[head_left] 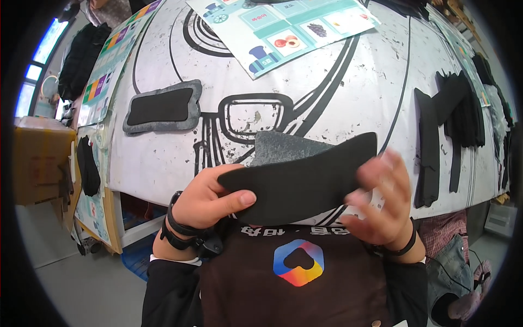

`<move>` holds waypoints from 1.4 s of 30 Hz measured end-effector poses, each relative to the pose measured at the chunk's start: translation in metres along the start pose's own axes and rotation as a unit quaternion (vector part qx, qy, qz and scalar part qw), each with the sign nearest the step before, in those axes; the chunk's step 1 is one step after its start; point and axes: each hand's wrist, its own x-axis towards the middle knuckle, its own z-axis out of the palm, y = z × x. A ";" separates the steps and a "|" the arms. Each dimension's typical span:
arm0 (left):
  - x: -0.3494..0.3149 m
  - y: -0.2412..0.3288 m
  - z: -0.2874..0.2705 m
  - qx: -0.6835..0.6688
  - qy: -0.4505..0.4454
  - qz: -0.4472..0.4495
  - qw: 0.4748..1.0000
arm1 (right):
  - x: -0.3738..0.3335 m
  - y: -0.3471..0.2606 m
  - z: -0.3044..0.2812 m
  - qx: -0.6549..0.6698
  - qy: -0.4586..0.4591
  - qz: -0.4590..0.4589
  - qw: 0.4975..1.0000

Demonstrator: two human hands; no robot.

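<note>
Your left hand [210, 196] grips the black pad [299, 188] at its 3 o'clock; right hand [384, 201] blurred, fingers spread, pad at 9 o'clock.

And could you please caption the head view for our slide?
Left hand holding a curved black panel, blurred right hand at its right end, gray material behind.

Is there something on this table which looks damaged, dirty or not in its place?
Yes: the white tabletop looks worn or dirty, with dark flecks scattered over it; I cannot tell which. At right, one dark piece lies slantwise among others. The black piece in the left hand shows no obvious damage.
</note>
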 end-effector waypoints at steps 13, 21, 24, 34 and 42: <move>0.019 -0.019 0.005 0.213 0.047 0.032 0.975 | -0.065 -0.012 0.000 0.416 0.047 0.545 0.726; 0.018 -0.047 -0.003 0.520 0.151 0.148 0.827 | -0.080 -0.012 0.002 0.210 -0.046 0.464 0.860; 0.018 -0.053 -0.005 0.552 0.170 0.174 0.797 | -0.079 -0.013 0.008 0.160 -0.044 0.441 0.882; 0.022 -0.052 -0.007 0.568 0.158 0.200 0.782 | -0.079 -0.009 0.010 0.123 -0.073 0.419 0.897; 0.028 -0.051 -0.010 0.582 0.170 0.222 0.764 | -0.081 -0.011 0.014 0.115 -0.039 0.424 0.898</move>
